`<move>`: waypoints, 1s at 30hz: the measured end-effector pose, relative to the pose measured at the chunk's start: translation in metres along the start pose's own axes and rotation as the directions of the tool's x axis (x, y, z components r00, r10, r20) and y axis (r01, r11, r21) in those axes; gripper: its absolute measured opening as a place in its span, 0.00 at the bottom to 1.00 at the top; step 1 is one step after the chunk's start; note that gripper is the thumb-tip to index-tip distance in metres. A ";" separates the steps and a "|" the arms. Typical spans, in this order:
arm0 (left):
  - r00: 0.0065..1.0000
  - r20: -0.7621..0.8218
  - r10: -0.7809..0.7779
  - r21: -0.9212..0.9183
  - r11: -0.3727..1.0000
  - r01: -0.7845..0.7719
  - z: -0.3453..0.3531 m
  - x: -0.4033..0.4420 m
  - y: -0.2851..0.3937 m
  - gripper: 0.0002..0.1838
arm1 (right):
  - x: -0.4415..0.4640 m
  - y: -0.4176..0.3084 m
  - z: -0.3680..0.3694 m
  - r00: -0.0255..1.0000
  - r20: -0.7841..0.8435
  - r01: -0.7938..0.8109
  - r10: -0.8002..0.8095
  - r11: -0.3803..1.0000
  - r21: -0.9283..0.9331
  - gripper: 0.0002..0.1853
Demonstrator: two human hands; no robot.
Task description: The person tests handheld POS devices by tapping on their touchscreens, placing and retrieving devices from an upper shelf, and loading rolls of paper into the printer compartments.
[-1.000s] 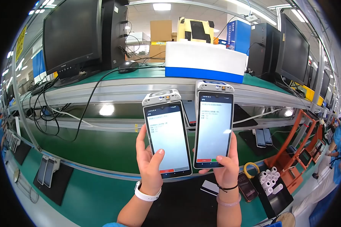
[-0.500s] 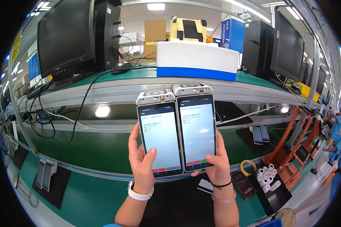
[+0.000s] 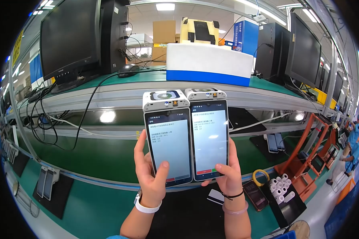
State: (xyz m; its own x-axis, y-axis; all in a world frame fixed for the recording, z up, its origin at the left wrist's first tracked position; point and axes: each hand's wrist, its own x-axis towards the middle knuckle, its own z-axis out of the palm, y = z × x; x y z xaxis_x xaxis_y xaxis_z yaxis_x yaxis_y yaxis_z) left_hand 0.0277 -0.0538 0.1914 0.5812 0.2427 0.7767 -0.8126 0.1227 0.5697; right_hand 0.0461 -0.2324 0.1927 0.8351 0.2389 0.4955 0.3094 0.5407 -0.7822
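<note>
Two white handheld terminals with large screens and thick top ends stand side by side in front of me, both showing a GPS text page. My left hand [image 3: 152, 179] is closed round the left terminal [image 3: 170, 139], its thumb over the lower screen. Closed on the right terminal [image 3: 210, 137] is my right hand [image 3: 229, 175], with the thumb by the green button at the bottom of the screen. The fingers behind both terminals are mostly hidden. The terminals' inner edges nearly touch or touch; I cannot tell which.
Below lie a white card [image 3: 215, 196], a phone [image 3: 255, 195], a yellow tape roll [image 3: 261, 177] and several white paper rolls [image 3: 281, 186] in a black tray. More terminals rest on black mats at left [image 3: 48, 183] and right [image 3: 276, 142]. Monitors and a white-blue box [image 3: 209, 61] fill the shelf.
The left terminal has tipped so more of its top end shows, and its screen looks dimmer. My left thumb has shifted slightly right and down. Text on both screens differs.
</note>
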 end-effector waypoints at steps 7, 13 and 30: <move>0.998 0.029 0.060 0.059 0.996 -0.061 -0.003 -0.002 0.000 0.37 | 0.001 0.006 0.001 0.997 -0.034 0.061 -0.063 0.997 -0.049 0.43; 0.998 0.021 0.062 0.072 0.995 -0.063 -0.001 -0.003 0.000 0.36 | 0.000 0.002 0.005 0.997 -0.034 0.061 -0.064 0.994 -0.092 0.42; 0.997 -0.003 0.074 0.028 0.997 -0.074 0.002 -0.003 0.002 0.37 | -0.002 0.002 0.005 0.993 -0.043 0.104 -0.109 0.988 -0.111 0.42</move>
State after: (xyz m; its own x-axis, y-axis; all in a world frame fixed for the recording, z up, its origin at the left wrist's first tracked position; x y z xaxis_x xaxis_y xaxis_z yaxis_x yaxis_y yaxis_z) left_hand 0.0243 -0.0567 0.1907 0.5194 0.2542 0.8158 -0.8518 0.0776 0.5182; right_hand 0.0426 -0.2279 0.1921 0.8151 0.1435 0.5612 0.4430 0.4699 -0.7635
